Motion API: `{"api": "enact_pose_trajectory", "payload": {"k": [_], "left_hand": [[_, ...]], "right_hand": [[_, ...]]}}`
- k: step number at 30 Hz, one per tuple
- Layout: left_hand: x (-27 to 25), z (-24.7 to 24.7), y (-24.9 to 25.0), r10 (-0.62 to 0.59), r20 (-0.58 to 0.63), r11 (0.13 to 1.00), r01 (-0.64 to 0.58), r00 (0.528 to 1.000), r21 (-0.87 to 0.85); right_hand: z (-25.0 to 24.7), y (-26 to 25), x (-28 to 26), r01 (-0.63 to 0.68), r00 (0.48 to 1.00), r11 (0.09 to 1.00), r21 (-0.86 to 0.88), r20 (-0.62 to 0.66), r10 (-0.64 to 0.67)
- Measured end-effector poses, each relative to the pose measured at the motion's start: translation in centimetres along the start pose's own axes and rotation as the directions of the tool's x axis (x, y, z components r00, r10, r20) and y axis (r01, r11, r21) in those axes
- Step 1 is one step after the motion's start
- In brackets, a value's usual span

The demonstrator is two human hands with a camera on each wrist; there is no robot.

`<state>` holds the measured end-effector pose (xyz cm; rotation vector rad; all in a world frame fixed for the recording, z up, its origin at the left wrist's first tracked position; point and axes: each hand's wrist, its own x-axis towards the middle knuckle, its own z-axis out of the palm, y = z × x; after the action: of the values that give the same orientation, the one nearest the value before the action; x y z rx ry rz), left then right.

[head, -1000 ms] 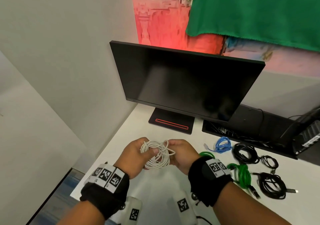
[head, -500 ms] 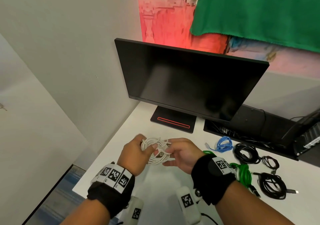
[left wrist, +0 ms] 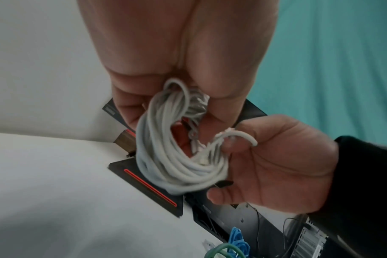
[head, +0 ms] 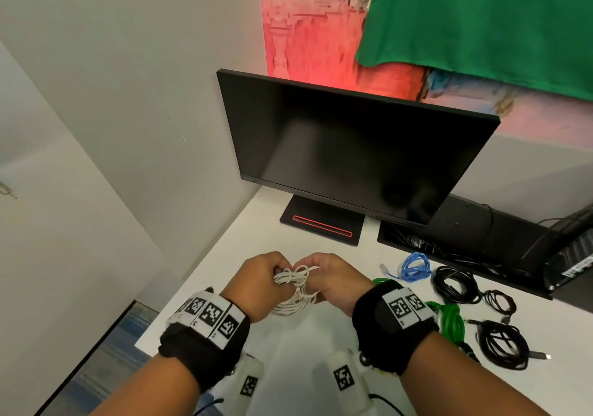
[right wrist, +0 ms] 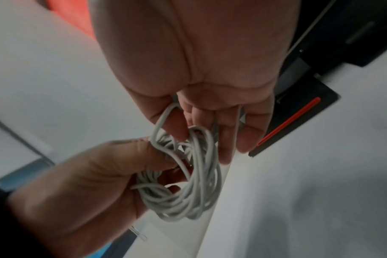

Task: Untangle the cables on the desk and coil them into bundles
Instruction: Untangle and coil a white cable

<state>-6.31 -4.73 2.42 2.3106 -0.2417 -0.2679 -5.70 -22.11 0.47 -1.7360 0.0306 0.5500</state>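
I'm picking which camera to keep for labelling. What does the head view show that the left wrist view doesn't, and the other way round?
Only the head view shows the whole monitor, the green cable and black cables lying on the desk, and both wristbands.

Only the left wrist view shows the grip from beneath: the left hand has fingers curled through the white coil, and the right hand pinches a loose loop.

Both show the two hands on the white coil, the monitor's base and the blue cable.
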Motion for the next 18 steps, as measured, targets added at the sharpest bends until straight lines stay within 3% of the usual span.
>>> {"api": "enact_pose_trajectory", "payload": {"k": [4,6,8,10,13,18], "left_hand": [[0.0,0.6,-0.4,-0.107,-0.071,0.994,0.105,0.992,-0.038],[-0.1,0.7,-0.4,-0.148,-0.116,0.988,0.142,0.982,-0.063],[0.0,0.6,-0.4,-0.174,-0.157,0.984,0.164,0.972,-0.072],[0.2,0.4,-0.5,-0.197,-0.192,0.979,0.184,0.961,-0.082],[0.4,0.2,-0.9,-0.230,-0.187,0.969,0.206,0.955,-0.138],[0.5,-0.1,-1.7,-0.255,-0.045,0.868,0.208,0.966,-0.451]], "right_hand": [[0.5,0.3,0.1,0.067,0.992,0.959,-0.277,-0.087,-0.095],[0.9,0.4,-0.1,0.097,0.961,0.921,-0.377,-0.207,-0.186],[1.5,0.5,-0.4,0.164,0.922,0.884,-0.438,-0.250,-0.295],[1.8,0.7,-0.5,0.202,0.921,0.884,-0.422,-0.224,-0.318],[1.2,1.0,-0.5,0.195,0.963,0.900,-0.389,-0.097,-0.250],[0.4,1.4,-0.2,0.217,0.964,0.898,-0.384,-0.063,-0.259]]}}
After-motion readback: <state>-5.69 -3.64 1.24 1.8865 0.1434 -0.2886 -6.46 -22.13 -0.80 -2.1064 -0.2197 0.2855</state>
